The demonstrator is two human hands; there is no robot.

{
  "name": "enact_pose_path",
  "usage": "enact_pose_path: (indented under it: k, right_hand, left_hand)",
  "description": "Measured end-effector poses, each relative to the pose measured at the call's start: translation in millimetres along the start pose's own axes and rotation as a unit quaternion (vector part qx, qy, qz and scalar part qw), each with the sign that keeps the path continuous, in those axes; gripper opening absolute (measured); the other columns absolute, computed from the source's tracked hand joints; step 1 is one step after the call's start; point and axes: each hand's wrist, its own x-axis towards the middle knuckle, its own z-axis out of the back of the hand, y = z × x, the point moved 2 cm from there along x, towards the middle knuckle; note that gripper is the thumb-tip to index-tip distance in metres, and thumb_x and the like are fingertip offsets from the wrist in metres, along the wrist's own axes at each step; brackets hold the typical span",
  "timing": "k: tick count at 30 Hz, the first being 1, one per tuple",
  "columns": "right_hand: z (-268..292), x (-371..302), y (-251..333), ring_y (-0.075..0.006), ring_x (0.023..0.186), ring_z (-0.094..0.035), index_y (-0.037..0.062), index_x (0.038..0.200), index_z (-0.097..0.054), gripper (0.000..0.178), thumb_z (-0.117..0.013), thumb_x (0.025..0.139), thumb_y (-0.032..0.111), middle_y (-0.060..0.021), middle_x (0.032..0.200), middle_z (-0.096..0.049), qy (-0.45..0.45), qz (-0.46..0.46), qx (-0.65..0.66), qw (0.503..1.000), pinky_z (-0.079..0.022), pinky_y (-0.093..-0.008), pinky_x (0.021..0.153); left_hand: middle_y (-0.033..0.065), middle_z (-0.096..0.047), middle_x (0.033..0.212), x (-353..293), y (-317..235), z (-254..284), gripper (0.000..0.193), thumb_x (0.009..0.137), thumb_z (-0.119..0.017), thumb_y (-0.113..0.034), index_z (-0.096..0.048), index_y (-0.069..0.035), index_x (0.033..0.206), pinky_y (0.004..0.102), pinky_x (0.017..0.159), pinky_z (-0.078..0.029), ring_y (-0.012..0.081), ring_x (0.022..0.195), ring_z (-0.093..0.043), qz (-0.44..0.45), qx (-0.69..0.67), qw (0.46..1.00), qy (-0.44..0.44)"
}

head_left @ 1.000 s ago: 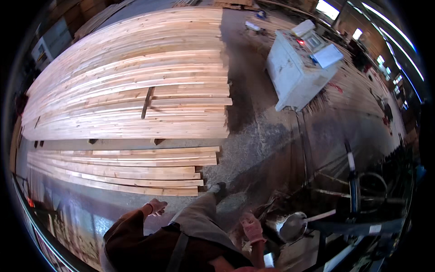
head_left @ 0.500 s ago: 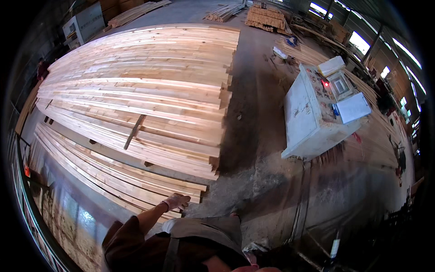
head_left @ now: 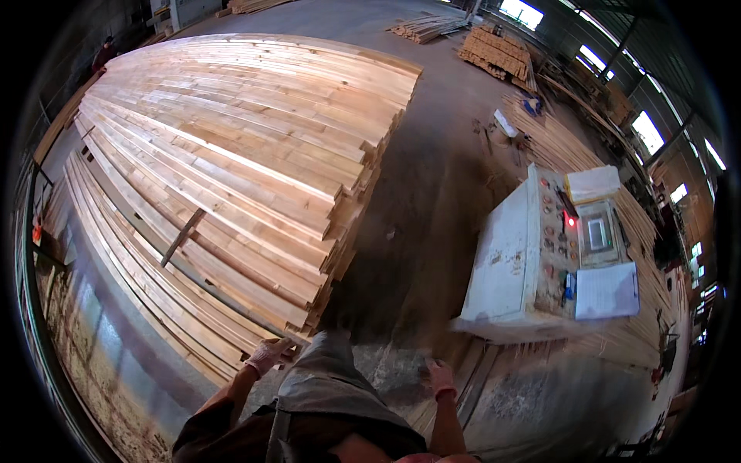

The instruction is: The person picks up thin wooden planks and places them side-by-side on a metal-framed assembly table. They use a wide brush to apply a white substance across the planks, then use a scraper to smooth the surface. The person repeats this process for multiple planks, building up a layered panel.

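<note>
My left hand (head_left: 272, 356), in a pale pinkish work glove, hangs beside the near ends of some long wooden strips (head_left: 166, 309). Its fingers are loosely bent and apart, with nothing seen in them. Over the floor to the right is my right hand (head_left: 441, 376), also gloved and slightly blurred. Its fingers look apart and hold nothing visible. Ahead lies a broad, stepped stack of long wooden boards (head_left: 255, 123), with a dark narrow stick (head_left: 183, 237) lying across its near side. A grey apron (head_left: 328, 386) hangs in front of me.
A white control cabinet (head_left: 498, 262) with buttons, a red light and paper sheets (head_left: 607, 292) stands at right. Behind are a timber pile (head_left: 498, 54) and loose strips (head_left: 428, 28). A metal railing (head_left: 35, 309) runs along the left. Another person (head_left: 105, 54) is at the far left.
The view has turned and moved closer to the cabinet. My right hand has come into sight. My left hand appears lower and further left, still beside the strip ends.
</note>
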Motion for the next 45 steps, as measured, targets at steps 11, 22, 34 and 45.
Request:
enact_pose_path:
  k: [11,22,34,45]
  right_hand:
    - [25,132,112,-0.0240,0.063,-0.060,0.0046,0.106,-0.064,0.030,-0.059,0.101,0.033,-0.0112,0.084,-0.066,0.063,-0.132,-0.008,0.989,-0.049,-0.0373,0.055]
    - [25,324,356,-0.0155,0.055,-0.045,0.0155,0.087,-0.060,0.017,-0.061,0.098,0.028,0.0006,0.071,-0.049,0.126,-0.121,-0.154,0.972,-0.036,-0.0314,0.049]
    - [-190,448,775,-0.0326,0.107,-0.068,0.0073,0.140,-0.053,0.061,-0.062,0.099,0.050,-0.0161,0.128,-0.066,0.404,0.147,0.119,0.895,-0.058,-0.0500,0.089]
    - [-368,463,881,-0.0215,0.064,-0.051,0.0107,0.092,-0.056,0.044,-0.061,0.096,0.055,-0.0059,0.083,-0.057,0.259,0.136,0.058,0.954,-0.048,-0.0360,0.059]
  left_hand:
    - [0.0079,-0.072,0.101,155,-290,-127,0.039,0.102,-0.062,-0.029,-0.066,-0.001,0.128,0.0298,0.073,-0.054,0.0128,0.084,-0.064,-0.195,0.005,0.979,0.065]
    - [0.0172,-0.072,0.113,254,-407,-212,0.049,0.103,-0.060,-0.037,-0.063,0.003,0.131,0.0356,0.092,-0.057,0.0254,0.101,-0.071,-0.141,-0.117,0.983,-0.025]
    - [0.0134,-0.072,0.114,324,-558,-254,0.045,0.104,-0.057,-0.038,-0.066,-0.003,0.131,0.0351,0.096,-0.055,0.0221,0.106,-0.069,-0.178,-0.179,0.965,-0.064]
    - [0.0105,-0.071,0.114,454,-710,-196,0.044,0.104,-0.058,-0.031,-0.061,0.004,0.131,0.0310,0.092,-0.058,0.0204,0.103,-0.069,-0.188,-0.342,0.919,0.061]
